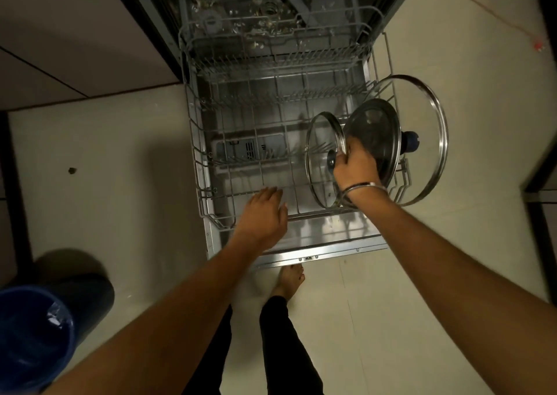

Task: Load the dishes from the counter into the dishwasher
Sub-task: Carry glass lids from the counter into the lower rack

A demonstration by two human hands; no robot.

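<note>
With the small glass lid (324, 159) pinched at its rim by the right hand (354, 165) and the left hand (263, 214) spread on the lower rack (208, 195), the lid is best seated upright between tines, beside the two larger lids.

Blue bin (33, 339) with clear liner, floor (120, 183) bottom-left corner. Orange cord (497, 18) trailing across floor top-right. Small dark speck (71, 170) on floor, left side.

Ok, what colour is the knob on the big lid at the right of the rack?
Dark blue knob, clearest in the head view.
</note>
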